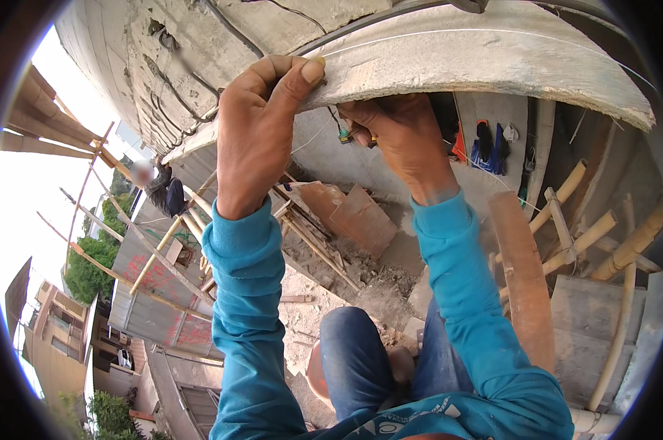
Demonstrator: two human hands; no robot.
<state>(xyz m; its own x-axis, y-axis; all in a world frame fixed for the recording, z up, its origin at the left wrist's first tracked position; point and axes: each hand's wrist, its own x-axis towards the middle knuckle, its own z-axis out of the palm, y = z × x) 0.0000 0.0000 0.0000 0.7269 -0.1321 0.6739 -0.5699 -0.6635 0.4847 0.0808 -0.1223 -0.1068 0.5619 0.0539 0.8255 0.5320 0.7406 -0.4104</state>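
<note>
My left hand (262,128) is closed at the edge of a pale, rough board (448,62), its thumb against the index finger. A white string (485,31) runs along the board and meets the thumb tip; whatever the fingers pinch is hidden. Under the board's lower edge, my right hand (404,143) has its fingers curled together. Part of that hand is behind the board, and its hold cannot be made out. A small green and dark object (344,136) shows beside its fingertips; whether they touch is unclear.
Dark bent bars (232,28) stick out of the concrete above. Bamboo poles (584,238) stand at right, near a curved brown board (522,279). Below lie loose panels (361,220) and rubble. Another person (166,192) sits on scaffolding at left. Bags (489,150) hang on the far wall.
</note>
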